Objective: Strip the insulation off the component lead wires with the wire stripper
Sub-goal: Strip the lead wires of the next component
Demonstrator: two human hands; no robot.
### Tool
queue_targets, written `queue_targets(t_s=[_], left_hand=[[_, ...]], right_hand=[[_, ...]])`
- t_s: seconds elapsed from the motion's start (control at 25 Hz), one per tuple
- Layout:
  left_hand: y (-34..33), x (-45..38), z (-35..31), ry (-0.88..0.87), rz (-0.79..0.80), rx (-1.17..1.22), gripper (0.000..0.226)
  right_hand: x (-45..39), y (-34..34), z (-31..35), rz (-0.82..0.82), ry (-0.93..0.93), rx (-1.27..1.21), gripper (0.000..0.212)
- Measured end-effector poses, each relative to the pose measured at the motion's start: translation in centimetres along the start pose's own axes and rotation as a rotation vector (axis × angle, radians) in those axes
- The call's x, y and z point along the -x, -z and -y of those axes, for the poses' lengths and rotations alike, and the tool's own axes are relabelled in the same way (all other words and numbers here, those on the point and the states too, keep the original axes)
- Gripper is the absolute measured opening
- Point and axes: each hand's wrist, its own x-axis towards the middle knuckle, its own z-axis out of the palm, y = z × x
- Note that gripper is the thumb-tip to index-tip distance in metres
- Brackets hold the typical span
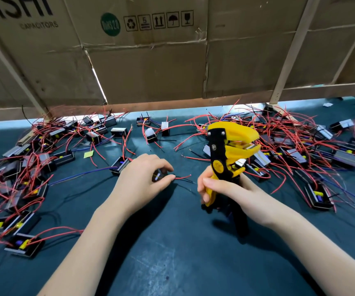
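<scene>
Dark teal bench mat (pixel 172 253) strewn with red-wired components (pixel 63 155).

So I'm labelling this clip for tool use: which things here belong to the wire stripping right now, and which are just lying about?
In the job:
- wire stripper, gripped upright by the right hand
- component pinched in the left hand
- its red lead wire, pointing toward the stripper

Lying about:
- piles of components with red wires
- yellow paper scrap
- cardboard boxes behind

Left hand (pixel 142 178) pinches a component (pixel 158 175) on the bench (pixel 172 253); right hand (pixel 225 191) grips the upright stripper (pixel 228 150), jaws parted.
</scene>
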Motion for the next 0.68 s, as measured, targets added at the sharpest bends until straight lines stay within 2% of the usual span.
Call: queue_targets(t_s=[0.2, 0.32, 0.48, 0.68], left_hand=[[0.1, 0.0, -0.4, -0.03, 0.002, 0.027, 0.005], [0.0, -0.1, -0.4, -0.065, 0.035, 0.011, 0.006], [-0.6, -0.2, -0.9, -0.078, 0.032, 0.047, 0.012], [-0.1, 0.1, -1.1, -0.092, 0.088, 0.158, 0.014]], right_hand=[[0.3, 0.0, 0.1, 0.069, 0.014, 0.148, 0.043], [0.2, 0.4, 0.0, 0.08, -0.067, 0.114, 0.044], [0.7, 0.7, 0.3, 0.209, -0.087, 0.063, 0.041], [0.3, -0.3, 0.2, 0.065, -0.01, 0.097, 0.041]])
